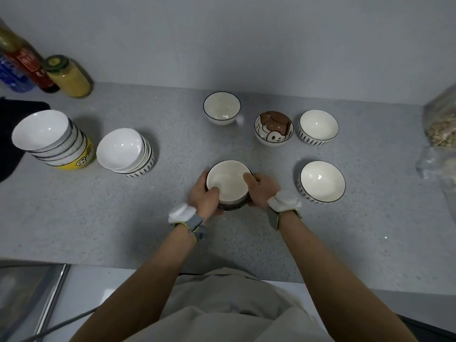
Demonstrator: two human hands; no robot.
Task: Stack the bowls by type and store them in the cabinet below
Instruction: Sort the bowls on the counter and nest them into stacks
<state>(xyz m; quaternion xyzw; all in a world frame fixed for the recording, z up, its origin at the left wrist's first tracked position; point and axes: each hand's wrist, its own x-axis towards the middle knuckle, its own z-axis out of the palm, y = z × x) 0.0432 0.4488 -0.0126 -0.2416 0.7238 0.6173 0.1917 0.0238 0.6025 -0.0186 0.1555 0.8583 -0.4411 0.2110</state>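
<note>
A stack of cream bowls with dark rims [228,183] stands on the grey counter [123,218] in front of me. My left hand [204,196] grips its left side and my right hand [261,190] grips its right side, thumbs over the top rim. A single dark-rimmed bowl [221,107] sits behind. A brown cartoon bowl [274,128] and two dash-patterned bowls [318,127] [322,181] stand to the right. At the left are a stack of dash-patterned bowls [125,153] and a taller ribbed stack on a yellow bowl [51,139].
Bottles and a yellow jar [70,76] stand at the back left by the wall. A dark cloth [12,124] lies at the far left. Clear plastic bags [441,124] with dry food crowd the right edge. The counter's front edge runs below my forearms.
</note>
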